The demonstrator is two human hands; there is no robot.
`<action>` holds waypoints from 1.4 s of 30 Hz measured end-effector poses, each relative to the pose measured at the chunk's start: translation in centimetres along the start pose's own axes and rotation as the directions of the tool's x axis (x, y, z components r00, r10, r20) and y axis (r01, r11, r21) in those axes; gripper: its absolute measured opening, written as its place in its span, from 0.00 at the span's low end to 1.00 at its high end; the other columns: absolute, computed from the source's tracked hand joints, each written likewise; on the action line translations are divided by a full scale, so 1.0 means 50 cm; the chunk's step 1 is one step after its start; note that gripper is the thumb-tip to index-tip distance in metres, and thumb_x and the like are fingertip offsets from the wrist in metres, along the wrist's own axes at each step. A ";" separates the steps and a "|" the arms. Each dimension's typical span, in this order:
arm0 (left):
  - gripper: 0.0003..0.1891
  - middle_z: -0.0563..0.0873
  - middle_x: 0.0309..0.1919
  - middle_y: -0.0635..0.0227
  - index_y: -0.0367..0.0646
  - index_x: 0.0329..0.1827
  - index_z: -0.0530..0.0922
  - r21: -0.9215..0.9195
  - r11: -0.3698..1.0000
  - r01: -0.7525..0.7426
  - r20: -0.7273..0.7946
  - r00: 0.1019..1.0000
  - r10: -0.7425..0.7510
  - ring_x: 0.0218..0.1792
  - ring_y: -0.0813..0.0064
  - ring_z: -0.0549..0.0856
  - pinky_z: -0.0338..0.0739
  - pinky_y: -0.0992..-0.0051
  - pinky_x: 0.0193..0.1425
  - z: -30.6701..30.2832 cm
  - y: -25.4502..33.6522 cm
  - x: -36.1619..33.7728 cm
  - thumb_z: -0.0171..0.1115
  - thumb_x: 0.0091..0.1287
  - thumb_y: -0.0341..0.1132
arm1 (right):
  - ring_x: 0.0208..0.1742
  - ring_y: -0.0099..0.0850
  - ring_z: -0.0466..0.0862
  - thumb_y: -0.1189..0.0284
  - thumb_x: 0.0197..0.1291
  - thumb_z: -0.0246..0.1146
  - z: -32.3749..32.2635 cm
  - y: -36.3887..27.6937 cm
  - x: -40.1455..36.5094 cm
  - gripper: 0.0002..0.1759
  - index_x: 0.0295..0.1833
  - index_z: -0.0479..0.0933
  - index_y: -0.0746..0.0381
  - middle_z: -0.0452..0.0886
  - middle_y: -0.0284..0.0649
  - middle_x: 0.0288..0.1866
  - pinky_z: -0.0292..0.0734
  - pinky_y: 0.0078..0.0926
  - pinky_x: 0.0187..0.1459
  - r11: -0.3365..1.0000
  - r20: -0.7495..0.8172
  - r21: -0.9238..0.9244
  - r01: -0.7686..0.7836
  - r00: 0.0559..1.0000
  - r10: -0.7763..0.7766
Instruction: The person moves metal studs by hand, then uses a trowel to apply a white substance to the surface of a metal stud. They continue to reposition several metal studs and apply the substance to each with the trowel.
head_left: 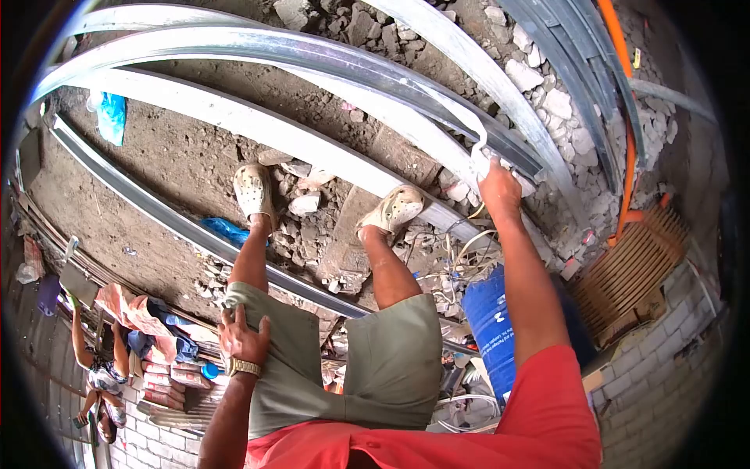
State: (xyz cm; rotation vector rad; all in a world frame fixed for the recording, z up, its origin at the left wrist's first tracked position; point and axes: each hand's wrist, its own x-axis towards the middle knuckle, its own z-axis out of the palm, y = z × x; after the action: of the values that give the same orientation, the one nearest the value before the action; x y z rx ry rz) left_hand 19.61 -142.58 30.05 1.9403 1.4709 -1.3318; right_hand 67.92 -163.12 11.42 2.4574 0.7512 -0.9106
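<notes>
My left hand (244, 338) lies with its fingers apart on the thigh of the green shorts (285, 367), and a gold watch is on its wrist. My right hand (500, 187) reaches forward, its fingers closed on a white strip (469, 117) that curves up over the long metal channels (312, 51). The ends of these channels are close beside that hand. One clog (398, 206) rests against a pale metal channel (234, 111); the other clog (253, 190) stands on the dirt.
Broken concrete (558, 105) lies at the upper right near an orange hose (616, 35). A blue sack (491, 328) and slatted wood (631, 277) are at the right. Loose wires (461, 250) lie near the right arm. Two people (105, 375) are at the lower left beside stacked bags (162, 384).
</notes>
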 end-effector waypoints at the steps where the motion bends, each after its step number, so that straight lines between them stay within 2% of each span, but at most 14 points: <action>1: 0.34 0.72 0.62 0.43 0.42 0.64 0.73 -0.003 1.000 -0.007 0.004 1.000 0.007 0.58 0.44 0.74 0.72 0.53 0.61 0.000 -0.001 -0.002 0.66 0.56 0.50 | 0.41 0.49 0.85 0.60 0.57 0.65 0.002 -0.002 -0.011 0.20 0.50 0.74 0.61 0.85 0.51 0.37 0.79 0.48 0.42 0.999 0.008 0.009 -0.035 0.999 0.035; 3: 0.34 0.72 0.61 0.43 0.42 0.64 0.73 0.005 1.000 -0.006 -0.010 1.000 0.006 0.58 0.44 0.75 0.72 0.53 0.61 0.007 -0.004 -0.001 0.67 0.56 0.50 | 0.41 0.49 0.85 0.62 0.56 0.65 0.049 -0.017 -0.012 0.19 0.50 0.74 0.61 0.84 0.52 0.36 0.79 0.49 0.42 0.998 -0.078 0.036 0.053 0.996 -0.050; 7: 0.34 0.72 0.61 0.43 0.42 0.64 0.73 -0.012 1.000 -0.021 -0.007 1.000 0.021 0.58 0.44 0.75 0.72 0.53 0.60 0.005 -0.016 0.004 0.67 0.56 0.50 | 0.41 0.50 0.85 0.62 0.56 0.64 0.019 -0.028 -0.001 0.20 0.50 0.74 0.62 0.84 0.52 0.37 0.79 0.48 0.42 0.998 0.008 -0.008 0.055 0.998 -0.055; 8: 0.34 0.72 0.61 0.43 0.42 0.64 0.73 -0.010 1.000 -0.024 -0.012 1.000 0.024 0.57 0.44 0.75 0.72 0.54 0.60 0.003 -0.020 0.009 0.67 0.56 0.50 | 0.39 0.50 0.86 0.70 0.61 0.56 0.009 -0.015 -0.005 0.10 0.45 0.73 0.62 0.84 0.51 0.35 0.80 0.48 0.40 0.994 -0.052 -0.017 0.109 0.993 -0.110; 11: 0.34 0.72 0.61 0.43 0.42 0.64 0.73 -0.011 1.000 -0.028 -0.019 0.999 0.028 0.57 0.45 0.76 0.73 0.54 0.59 0.004 -0.030 0.005 0.67 0.56 0.50 | 0.40 0.49 0.86 0.67 0.59 0.59 -0.016 -0.016 -0.024 0.12 0.45 0.74 0.61 0.84 0.52 0.36 0.80 0.48 0.41 0.999 -0.013 -0.012 -0.035 0.999 0.034; 14: 0.35 0.72 0.62 0.43 0.42 0.64 0.73 -0.016 0.999 -0.041 -0.033 0.999 0.041 0.56 0.44 0.75 0.72 0.53 0.59 0.012 -0.031 0.005 0.66 0.55 0.51 | 0.43 0.51 0.85 0.63 0.58 0.63 0.030 -0.026 -0.019 0.19 0.51 0.74 0.62 0.84 0.53 0.40 0.79 0.48 0.44 1.000 0.040 -0.014 0.011 0.999 -0.011; 17: 0.35 0.72 0.62 0.43 0.41 0.65 0.73 -0.012 0.999 -0.034 -0.015 0.999 0.034 0.57 0.43 0.75 0.72 0.53 0.60 0.016 -0.044 0.000 0.66 0.56 0.51 | 0.44 0.51 0.84 0.63 0.57 0.64 -0.004 -0.025 -0.014 0.20 0.51 0.75 0.62 0.84 0.54 0.41 0.79 0.47 0.46 0.999 0.020 -0.013 0.040 0.999 -0.039; 18: 0.36 0.72 0.62 0.43 0.41 0.65 0.73 -0.008 1.000 -0.028 -0.012 1.000 0.028 0.57 0.43 0.75 0.72 0.53 0.60 0.015 -0.044 0.002 0.66 0.56 0.52 | 0.43 0.50 0.85 0.66 0.57 0.62 -0.019 -0.023 -0.022 0.14 0.46 0.75 0.62 0.84 0.53 0.38 0.80 0.48 0.44 0.999 -0.001 -0.034 0.021 1.000 -0.021; 23: 0.36 0.71 0.63 0.43 0.40 0.65 0.73 -0.042 0.998 -0.042 -0.009 0.999 0.041 0.57 0.43 0.75 0.71 0.53 0.60 0.019 -0.045 0.000 0.66 0.56 0.52 | 0.46 0.51 0.84 0.65 0.58 0.62 0.021 -0.040 -0.038 0.15 0.48 0.75 0.61 0.84 0.53 0.41 0.79 0.48 0.47 0.997 0.023 0.004 -0.082 0.996 0.082; 28: 0.36 0.72 0.63 0.43 0.41 0.65 0.73 -0.019 1.000 -0.018 0.013 1.000 0.018 0.58 0.44 0.75 0.71 0.53 0.61 0.025 -0.052 0.000 0.65 0.56 0.53 | 0.46 0.51 0.84 0.66 0.59 0.60 -0.031 -0.059 -0.033 0.15 0.48 0.75 0.62 0.84 0.53 0.42 0.79 0.48 0.47 0.999 0.066 -0.025 -0.029 0.997 0.031; 35: 0.36 0.71 0.64 0.43 0.41 0.65 0.73 -0.049 0.999 -0.019 0.012 1.000 0.019 0.59 0.44 0.74 0.71 0.53 0.61 0.027 -0.048 -0.009 0.66 0.56 0.52 | 0.47 0.51 0.84 0.59 0.59 0.62 0.005 -0.062 -0.031 0.21 0.51 0.76 0.63 0.84 0.54 0.43 0.78 0.48 0.48 0.999 0.049 -0.051 -0.010 0.999 0.013; 38: 0.35 0.72 0.62 0.44 0.42 0.64 0.74 -0.047 0.999 -0.019 -0.016 1.000 0.018 0.59 0.45 0.74 0.72 0.53 0.60 0.037 -0.062 -0.007 0.67 0.56 0.51 | 0.45 0.51 0.85 0.68 0.60 0.59 -0.034 -0.059 -0.034 0.12 0.47 0.76 0.62 0.85 0.51 0.42 0.80 0.47 0.46 0.999 0.019 -0.031 -0.024 1.000 0.024; 40: 0.33 0.73 0.60 0.49 0.43 0.62 0.76 -0.043 0.999 -0.019 -0.049 0.999 0.017 0.58 0.47 0.75 0.72 0.54 0.59 0.041 -0.059 -0.009 0.68 0.54 0.50 | 0.46 0.50 0.84 0.64 0.59 0.61 -0.015 -0.061 -0.035 0.18 0.51 0.75 0.62 0.84 0.52 0.43 0.79 0.47 0.47 0.998 0.042 -0.006 -0.061 0.997 0.061; 42: 0.35 0.72 0.62 0.44 0.42 0.64 0.74 -0.054 0.998 -0.011 -0.015 1.000 0.010 0.59 0.44 0.74 0.72 0.53 0.60 0.033 -0.053 -0.010 0.67 0.56 0.51 | 0.47 0.50 0.84 0.63 0.59 0.62 0.007 -0.063 -0.039 0.20 0.52 0.75 0.63 0.84 0.53 0.43 0.79 0.47 0.47 0.998 0.038 -0.025 -0.066 0.997 0.067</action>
State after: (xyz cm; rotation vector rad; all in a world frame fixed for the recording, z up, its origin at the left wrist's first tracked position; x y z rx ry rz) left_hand 16.48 -143.05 30.30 1.9253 1.4861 -1.2628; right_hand 64.61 -161.54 11.93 2.4223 0.6592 -0.9163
